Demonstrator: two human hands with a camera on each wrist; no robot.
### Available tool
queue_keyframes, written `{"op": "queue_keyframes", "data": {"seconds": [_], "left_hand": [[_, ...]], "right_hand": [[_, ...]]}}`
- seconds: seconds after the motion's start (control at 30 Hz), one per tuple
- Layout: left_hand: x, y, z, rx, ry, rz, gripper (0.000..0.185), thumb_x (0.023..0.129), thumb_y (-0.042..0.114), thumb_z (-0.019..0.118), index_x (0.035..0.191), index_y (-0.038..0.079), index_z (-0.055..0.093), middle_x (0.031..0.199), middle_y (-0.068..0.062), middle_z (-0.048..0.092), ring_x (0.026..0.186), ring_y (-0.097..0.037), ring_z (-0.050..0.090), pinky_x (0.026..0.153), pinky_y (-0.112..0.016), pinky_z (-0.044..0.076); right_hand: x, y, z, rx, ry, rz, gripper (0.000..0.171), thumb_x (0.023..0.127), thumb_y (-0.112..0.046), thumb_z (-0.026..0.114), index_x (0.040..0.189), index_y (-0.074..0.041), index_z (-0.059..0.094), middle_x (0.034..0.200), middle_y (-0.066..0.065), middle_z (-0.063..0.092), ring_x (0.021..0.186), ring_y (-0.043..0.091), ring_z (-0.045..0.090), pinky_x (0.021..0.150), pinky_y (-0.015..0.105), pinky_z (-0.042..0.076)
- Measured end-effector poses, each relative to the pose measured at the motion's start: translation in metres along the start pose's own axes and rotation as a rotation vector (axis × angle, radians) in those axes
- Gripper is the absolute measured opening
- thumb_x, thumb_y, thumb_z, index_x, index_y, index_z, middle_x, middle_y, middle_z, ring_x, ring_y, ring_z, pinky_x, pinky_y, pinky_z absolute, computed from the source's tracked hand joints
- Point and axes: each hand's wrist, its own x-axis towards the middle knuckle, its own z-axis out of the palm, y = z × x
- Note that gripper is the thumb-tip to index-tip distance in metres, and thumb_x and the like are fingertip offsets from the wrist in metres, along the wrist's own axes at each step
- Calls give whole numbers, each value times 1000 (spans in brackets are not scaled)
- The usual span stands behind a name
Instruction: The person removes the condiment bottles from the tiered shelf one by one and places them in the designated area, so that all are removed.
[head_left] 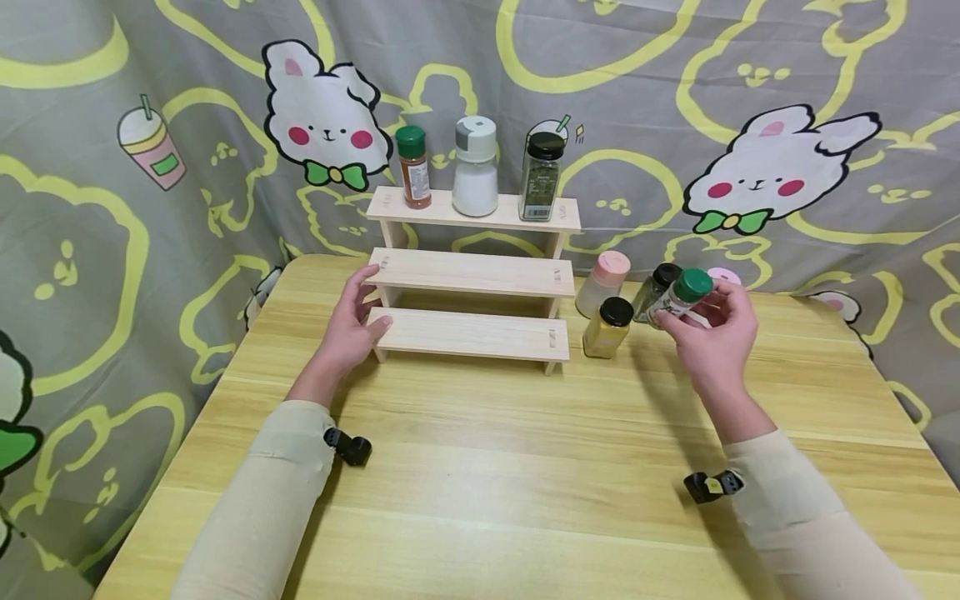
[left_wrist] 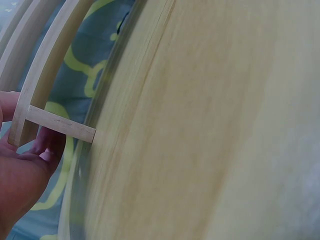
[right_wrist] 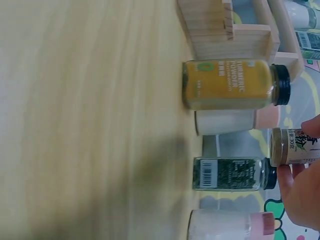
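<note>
My left hand (head_left: 347, 327) grips the left end of a three-tier wooden spice rack (head_left: 471, 333), thumb on the lowest step. In the left wrist view its fingers curl round the step's end (left_wrist: 24, 120). My right hand (head_left: 718, 333) holds a small green-capped spice jar (head_left: 688, 287) tilted, raised off the table. The right wrist view shows the jar's pale label (right_wrist: 300, 145). Beside and below it stand a black-capped jar of green herbs (right_wrist: 230, 174), a turmeric powder jar (right_wrist: 227, 85) and a pink-capped shaker (head_left: 603, 283). Another pink-capped container (right_wrist: 230, 225) is partly hidden behind my right hand.
On the rack's top tier stand a green-capped red spice jar (head_left: 415, 171), a white shaker (head_left: 476, 171) and a black-capped herb jar (head_left: 541, 179). A patterned grey curtain (head_left: 450, 42) hangs behind the wooden table (head_left: 465, 483).
</note>
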Motion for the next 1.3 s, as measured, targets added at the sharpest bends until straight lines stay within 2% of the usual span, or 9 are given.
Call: {"op": "queue_keyframes", "data": {"seconds": [0.23,0.53,0.77,0.83,1.07,1.3], "left_hand": [[0,-1,0,-5,1,3,81,90,-22,53,154,23,31,146,-19,41,130,-39,43,111,-49,29],[0,-1,0,-3,2,8,81,90,-21,53,154,23,31,146,-19,41,130,-41,42,112,-50,28],[0,0,0,-13,-5,-10,80,91,-20,53,155,21,29,147,-20,39,131,-42,40,113,-50,27],[0,2,0,-17,-7,-20,79,91,-21,53,155,18,29,148,-21,38,132,-43,40,113,-51,26],[-9,28,5,-15,-14,-34,76,90,-21,52,154,11,27,147,-27,37,132,-46,39,113,-53,26],[-9,29,5,-20,-14,-43,76,91,-21,52,154,11,28,147,-25,37,132,-45,39,113,-51,26]], "right_hand": [[-2,13,-2,-18,-2,19,60,66,11,86,117,-11,64,104,4,59,89,15,64,73,17,54],[-5,27,-2,-103,-14,14,61,68,7,86,121,-12,64,103,1,59,90,14,63,73,16,53],[-5,42,-1,-85,-14,32,59,66,11,85,117,-7,63,100,1,59,86,12,62,72,17,54],[-5,44,-1,-86,-23,48,57,66,13,84,116,-6,62,99,1,58,86,12,62,72,17,54],[-7,46,-1,-147,-72,117,53,69,12,83,112,-6,58,101,1,55,88,10,60,74,15,52],[-10,49,-3,-198,-116,120,54,68,11,85,111,-7,56,100,1,55,88,9,61,76,15,52]]}}
